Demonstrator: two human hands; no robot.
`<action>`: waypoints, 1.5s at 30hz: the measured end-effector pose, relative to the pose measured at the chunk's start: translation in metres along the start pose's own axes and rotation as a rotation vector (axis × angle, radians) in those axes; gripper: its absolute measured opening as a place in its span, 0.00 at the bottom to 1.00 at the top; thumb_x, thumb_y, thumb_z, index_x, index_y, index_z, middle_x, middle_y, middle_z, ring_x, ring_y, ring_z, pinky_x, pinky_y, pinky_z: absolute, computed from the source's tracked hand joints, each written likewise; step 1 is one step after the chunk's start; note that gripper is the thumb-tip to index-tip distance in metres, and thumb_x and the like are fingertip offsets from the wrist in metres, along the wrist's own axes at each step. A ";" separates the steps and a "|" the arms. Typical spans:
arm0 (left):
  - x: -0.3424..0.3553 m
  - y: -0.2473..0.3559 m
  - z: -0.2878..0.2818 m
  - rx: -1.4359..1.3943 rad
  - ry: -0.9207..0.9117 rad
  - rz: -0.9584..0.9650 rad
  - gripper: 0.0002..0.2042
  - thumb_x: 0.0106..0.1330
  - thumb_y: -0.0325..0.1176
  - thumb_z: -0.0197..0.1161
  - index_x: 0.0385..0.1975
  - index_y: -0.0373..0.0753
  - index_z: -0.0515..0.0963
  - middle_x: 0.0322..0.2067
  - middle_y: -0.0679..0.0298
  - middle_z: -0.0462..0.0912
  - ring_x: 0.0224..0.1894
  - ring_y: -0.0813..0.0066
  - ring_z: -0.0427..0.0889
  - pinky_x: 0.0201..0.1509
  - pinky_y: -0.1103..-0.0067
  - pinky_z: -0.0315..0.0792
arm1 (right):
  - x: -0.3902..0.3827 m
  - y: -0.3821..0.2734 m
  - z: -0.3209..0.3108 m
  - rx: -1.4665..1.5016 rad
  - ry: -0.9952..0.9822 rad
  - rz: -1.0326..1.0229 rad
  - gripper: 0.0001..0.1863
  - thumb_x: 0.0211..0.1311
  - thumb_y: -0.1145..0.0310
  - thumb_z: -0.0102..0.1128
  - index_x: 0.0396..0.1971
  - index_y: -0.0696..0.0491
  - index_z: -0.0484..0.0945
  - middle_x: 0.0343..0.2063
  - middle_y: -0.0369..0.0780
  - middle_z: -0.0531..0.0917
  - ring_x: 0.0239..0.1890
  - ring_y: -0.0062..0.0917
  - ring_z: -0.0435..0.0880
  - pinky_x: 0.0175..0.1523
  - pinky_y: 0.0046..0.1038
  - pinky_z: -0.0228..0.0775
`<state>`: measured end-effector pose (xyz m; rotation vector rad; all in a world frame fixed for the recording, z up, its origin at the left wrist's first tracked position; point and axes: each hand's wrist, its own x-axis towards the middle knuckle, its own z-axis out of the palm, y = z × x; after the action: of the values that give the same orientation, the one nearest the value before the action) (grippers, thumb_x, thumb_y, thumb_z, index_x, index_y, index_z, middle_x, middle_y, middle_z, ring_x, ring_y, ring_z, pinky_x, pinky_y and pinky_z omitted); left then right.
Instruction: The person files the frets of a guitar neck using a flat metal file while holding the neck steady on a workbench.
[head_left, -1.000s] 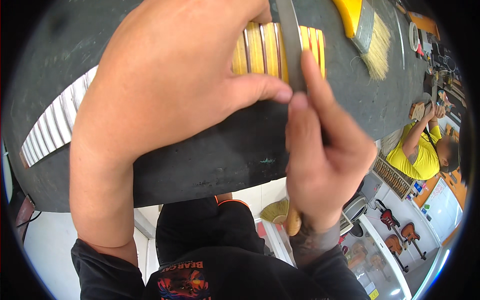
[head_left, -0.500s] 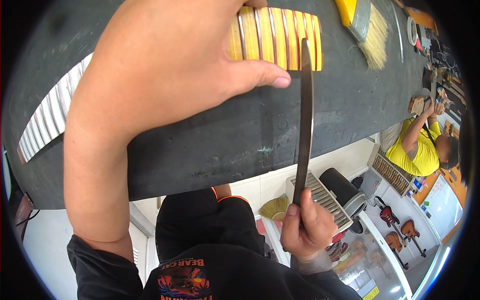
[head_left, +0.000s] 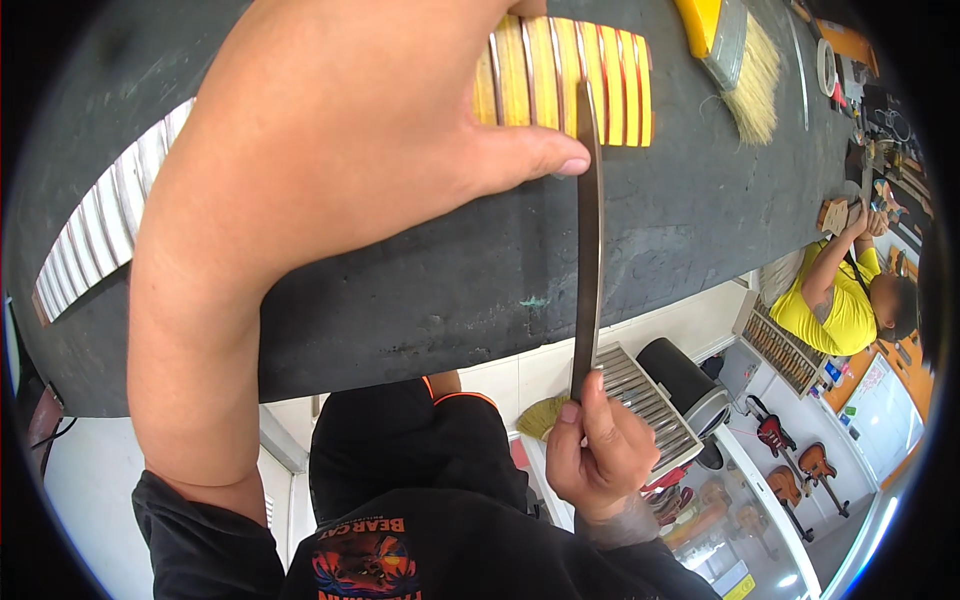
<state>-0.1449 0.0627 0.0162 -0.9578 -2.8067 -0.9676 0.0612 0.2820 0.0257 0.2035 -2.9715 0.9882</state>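
Observation:
My left hand (head_left: 340,140) spans the upper left, its thumb and fingers gripping a slightly curved fretboard (head_left: 625,85) with metal frets and yellow covering between them; its left portion is hidden under the hand. A white section with frets (head_left: 90,230) shows at the left, beside my wrist. My right hand (head_left: 605,445) grips the near end of a long, narrow, dark metal file (head_left: 588,260), which runs upward with its tip lying over the yellow frets, close beside my left thumb. The handle is mostly hidden in my fist.
A dark work surface (head_left: 700,200) carries a yellow-handled brush (head_left: 740,80) at upper right. A co-worker (head_left: 820,305) in a yellow shirt works at the far right. Below are a slatted tray (head_left: 640,400), a black bin (head_left: 680,375), a straw broom (head_left: 540,425) and hanging guitars (head_left: 780,440).
My right hand has drawn down toward my body since a second ago, exposing the file's length. In the last half second the file has shifted left along the frets, nearer my left thumb.

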 end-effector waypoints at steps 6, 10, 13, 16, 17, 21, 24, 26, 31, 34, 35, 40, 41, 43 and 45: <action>0.003 -0.006 0.005 -0.013 0.034 0.048 0.24 0.54 0.48 0.80 0.35 0.32 0.81 0.30 0.59 0.79 0.30 0.64 0.80 0.34 0.71 0.76 | 0.069 -0.008 0.003 -0.026 0.005 0.012 0.31 0.54 0.89 0.63 0.62 0.59 0.80 0.14 0.35 0.73 0.15 0.18 0.71 0.25 0.21 0.67; 0.007 -0.009 0.010 0.104 0.026 0.039 0.23 0.54 0.48 0.80 0.36 0.33 0.81 0.30 0.59 0.79 0.31 0.64 0.81 0.34 0.71 0.76 | 0.101 -0.012 0.007 0.024 0.041 0.045 0.28 0.61 0.87 0.59 0.63 0.58 0.80 0.15 0.34 0.75 0.21 0.08 0.71 0.29 0.17 0.66; 0.005 -0.006 0.009 0.075 0.030 0.035 0.23 0.54 0.48 0.80 0.36 0.34 0.81 0.30 0.59 0.79 0.31 0.64 0.81 0.34 0.71 0.76 | 0.094 -0.007 0.006 -0.017 0.013 0.018 0.30 0.56 0.88 0.63 0.63 0.60 0.80 0.15 0.36 0.76 0.17 0.18 0.74 0.26 0.22 0.68; 0.004 -0.006 0.007 0.033 0.029 0.050 0.23 0.54 0.47 0.80 0.36 0.34 0.81 0.30 0.59 0.79 0.32 0.63 0.81 0.35 0.71 0.77 | 0.060 0.002 0.007 -0.074 -0.011 -0.009 0.31 0.54 0.88 0.65 0.61 0.62 0.79 0.15 0.37 0.75 0.14 0.23 0.74 0.23 0.25 0.68; 0.004 -0.006 0.007 0.029 0.024 0.049 0.23 0.54 0.47 0.80 0.37 0.34 0.81 0.30 0.59 0.79 0.32 0.63 0.81 0.35 0.71 0.77 | 0.045 0.005 0.007 -0.043 0.013 -0.054 0.30 0.53 0.88 0.65 0.61 0.63 0.79 0.15 0.36 0.74 0.14 0.23 0.74 0.22 0.25 0.67; 0.004 -0.004 0.004 0.021 0.020 0.046 0.23 0.54 0.47 0.80 0.37 0.35 0.80 0.30 0.59 0.80 0.32 0.63 0.81 0.35 0.71 0.77 | -0.002 0.001 0.001 -0.026 -0.027 -0.053 0.31 0.51 0.87 0.65 0.60 0.64 0.79 0.15 0.35 0.73 0.13 0.23 0.71 0.20 0.25 0.64; 0.005 -0.002 0.002 0.026 0.014 0.046 0.23 0.54 0.47 0.80 0.37 0.35 0.80 0.30 0.59 0.80 0.33 0.63 0.82 0.35 0.70 0.77 | 0.004 -0.007 -0.001 -0.060 -0.048 -0.039 0.31 0.51 0.87 0.65 0.60 0.64 0.79 0.15 0.35 0.73 0.13 0.23 0.71 0.20 0.26 0.65; 0.006 0.002 0.003 0.031 0.029 0.038 0.23 0.55 0.47 0.80 0.37 0.35 0.80 0.30 0.59 0.80 0.33 0.63 0.82 0.36 0.70 0.77 | 0.030 -0.007 0.003 -0.064 0.007 -0.048 0.31 0.51 0.87 0.66 0.60 0.63 0.79 0.15 0.35 0.72 0.13 0.23 0.71 0.20 0.28 0.65; 0.006 0.007 0.005 0.143 -0.020 -0.022 0.23 0.55 0.48 0.79 0.37 0.36 0.80 0.31 0.59 0.80 0.34 0.63 0.82 0.37 0.70 0.77 | 0.098 -0.008 0.014 -0.111 0.033 -0.043 0.29 0.59 0.87 0.60 0.64 0.61 0.78 0.15 0.38 0.74 0.17 0.14 0.73 0.29 0.18 0.68; 0.007 0.001 -0.002 -0.013 -0.028 0.012 0.23 0.56 0.48 0.78 0.39 0.35 0.80 0.32 0.58 0.80 0.35 0.62 0.82 0.38 0.69 0.77 | 0.095 -0.008 0.010 -0.127 0.011 -0.010 0.30 0.58 0.87 0.62 0.63 0.60 0.79 0.15 0.37 0.75 0.17 0.16 0.72 0.26 0.21 0.67; 0.008 0.001 -0.004 -0.053 -0.030 0.014 0.23 0.57 0.48 0.78 0.40 0.35 0.80 0.32 0.58 0.80 0.36 0.62 0.82 0.39 0.69 0.77 | 0.087 -0.006 0.010 -0.132 0.025 -0.042 0.30 0.55 0.86 0.64 0.62 0.61 0.79 0.15 0.37 0.74 0.15 0.19 0.71 0.23 0.25 0.67; 0.007 0.009 0.001 0.030 -0.037 -0.031 0.23 0.59 0.47 0.77 0.44 0.34 0.80 0.34 0.57 0.80 0.38 0.60 0.82 0.41 0.68 0.77 | 0.017 0.003 0.012 -0.091 0.075 -0.101 0.31 0.50 0.87 0.65 0.59 0.64 0.80 0.15 0.35 0.73 0.13 0.22 0.70 0.20 0.26 0.66; 0.008 0.010 0.001 0.068 -0.039 -0.040 0.24 0.59 0.47 0.76 0.44 0.34 0.80 0.34 0.57 0.80 0.38 0.60 0.82 0.42 0.68 0.77 | 0.006 -0.001 0.010 -0.097 0.031 -0.083 0.30 0.52 0.87 0.64 0.60 0.64 0.79 0.15 0.37 0.74 0.14 0.22 0.72 0.22 0.25 0.68; 0.010 0.012 0.000 0.116 -0.060 -0.054 0.24 0.59 0.47 0.76 0.45 0.34 0.80 0.34 0.57 0.80 0.38 0.60 0.82 0.42 0.68 0.77 | 0.000 -0.004 0.008 -0.068 0.042 -0.085 0.29 0.55 0.87 0.62 0.61 0.66 0.78 0.16 0.40 0.76 0.15 0.22 0.76 0.26 0.23 0.71; 0.012 0.011 -0.005 0.057 -0.112 -0.070 0.24 0.60 0.47 0.76 0.45 0.34 0.80 0.35 0.56 0.81 0.38 0.60 0.82 0.42 0.68 0.77 | 0.012 -0.007 0.005 -0.096 -0.021 -0.032 0.30 0.55 0.87 0.61 0.62 0.65 0.78 0.16 0.39 0.75 0.15 0.22 0.76 0.27 0.22 0.71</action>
<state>-0.1493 0.0727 0.0286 -0.9419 -2.9604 -0.8613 0.0502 0.2717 0.0265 0.2611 -3.0156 0.8430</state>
